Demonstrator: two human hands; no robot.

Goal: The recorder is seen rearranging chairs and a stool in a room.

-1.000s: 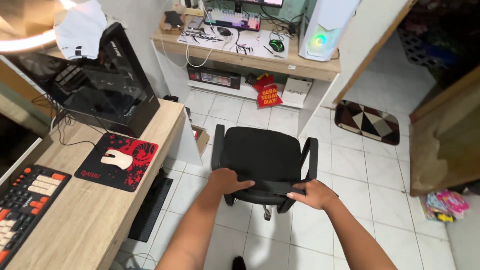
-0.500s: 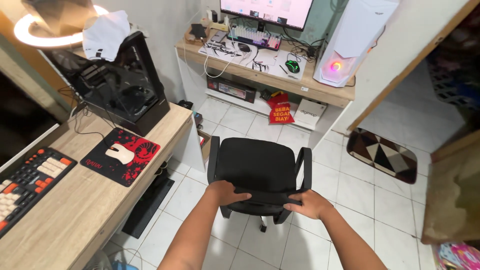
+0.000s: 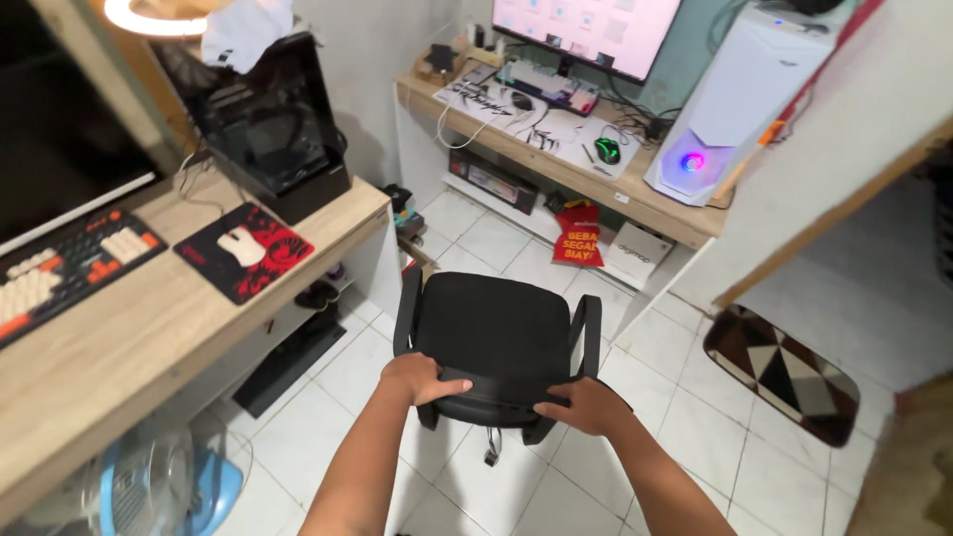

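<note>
A black office chair (image 3: 491, 333) with two armrests stands on the white tiled floor, seen from above and behind. My left hand (image 3: 422, 377) grips the top edge of its backrest on the left side. My right hand (image 3: 584, 406) grips the same edge on the right. Both forearms reach in from the bottom of the view.
A wooden desk (image 3: 149, 328) on the left carries a keyboard (image 3: 60, 273), a white mouse (image 3: 241, 245) on a red and black pad, and a dark computer case (image 3: 268, 124). A second desk (image 3: 556, 159) with a monitor and white tower (image 3: 730, 94) lies ahead. A blue fan (image 3: 149, 486) sits lower left, a patterned mat (image 3: 784, 372) right.
The view has swung to the right and the chair now sits lower and further left in it. Both hands have kept their grip on the backrest.
</note>
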